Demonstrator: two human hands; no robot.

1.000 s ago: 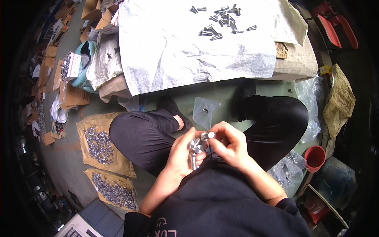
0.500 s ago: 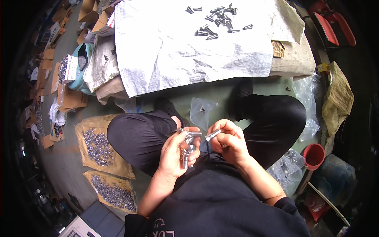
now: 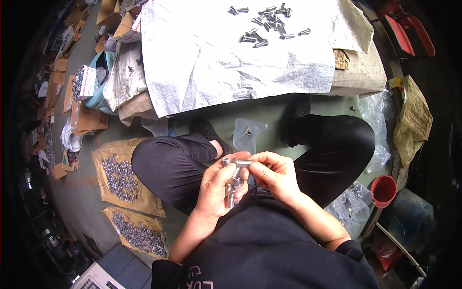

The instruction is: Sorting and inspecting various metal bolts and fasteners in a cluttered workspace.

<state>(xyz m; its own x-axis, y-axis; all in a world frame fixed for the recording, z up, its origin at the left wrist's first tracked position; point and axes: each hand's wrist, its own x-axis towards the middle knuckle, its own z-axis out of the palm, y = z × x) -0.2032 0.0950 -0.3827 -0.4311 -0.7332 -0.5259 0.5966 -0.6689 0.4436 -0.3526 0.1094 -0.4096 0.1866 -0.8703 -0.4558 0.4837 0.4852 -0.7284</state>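
Several shiny metal bolts point(image 3: 231, 198) with wide heads are bunched in my left hand point(image 3: 211, 189), whose fingers curl round them. One bolt points down below the fingers. My right hand point(image 3: 280, 179) meets the left in front of my belly. Its thumb and forefinger pinch the end of a bolt point(image 3: 244, 164) that lies across the top of the bunch. The tips of the other right fingers are partly hidden. Ahead, a loose group of similar bolts point(image 3: 274, 21) lies on a white woven sheet point(image 3: 202, 62) over a low work surface.
On the floor at left, two brown sheets point(image 3: 153, 204) hold heaps of small metal parts point(image 3: 120, 178). A clear plastic bag point(image 3: 245, 139) lies between my feet. To the right are a red bucket point(image 3: 383, 191), clear bags point(image 3: 349, 207) and a yellowish sack point(image 3: 411, 120). Cardboard boxes point(image 3: 89, 120) stand at far left.
My right hand has brought its bolt left against the bunch in my left hand; the gap between the hands has closed. The bolts on the sheet lie as before.
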